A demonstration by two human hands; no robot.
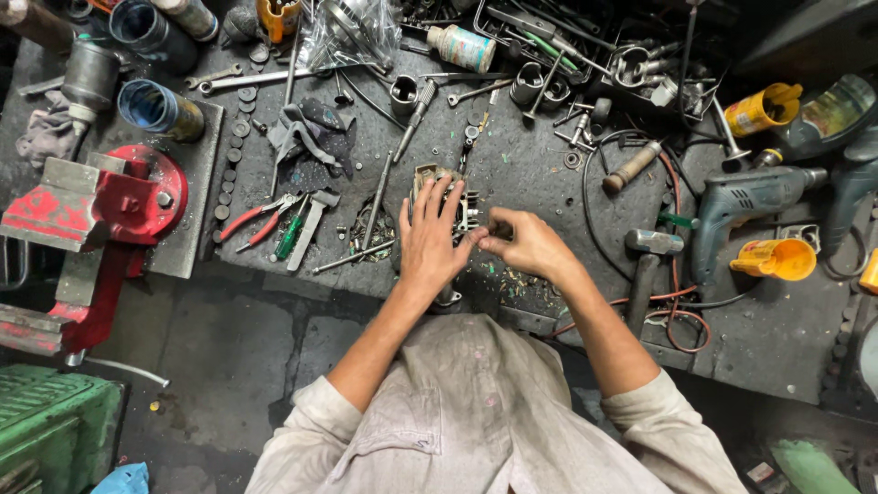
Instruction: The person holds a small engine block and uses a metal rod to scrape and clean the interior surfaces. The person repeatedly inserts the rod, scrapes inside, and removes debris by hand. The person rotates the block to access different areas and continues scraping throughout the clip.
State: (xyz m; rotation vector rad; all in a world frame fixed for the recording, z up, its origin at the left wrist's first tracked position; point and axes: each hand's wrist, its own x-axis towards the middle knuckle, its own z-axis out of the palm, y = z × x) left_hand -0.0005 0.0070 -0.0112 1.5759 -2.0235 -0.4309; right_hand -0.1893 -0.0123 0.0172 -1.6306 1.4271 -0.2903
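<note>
The metal part [445,197], a small greyish block with ribbed, finned-looking edges, sits on the dark, gritty workbench [530,174] straight ahead of the person at 12 o'clock; both hands are on it, so neither has far to reach. The left hand [430,238] lies flat over the part with fingers spread, pointing toward 12 o'clock, and hides most of it; its long axis cannot be told for certain, though what shows runs roughly from 6 to 12. The right hand [523,241] comes in from 4 o'clock, fingertips pressed together in a pinch at the part's right edge; what they nip is too small to tell. Around them, a slim steel rod [377,203] lies at 9 o'clock of the part, red-handled pliers [261,220] farther out at 9, a red cast vise [101,206] beyond; a grey-green electric drill [745,206] rests at 3 o'clock, a hammer [647,261] nearer.
</note>
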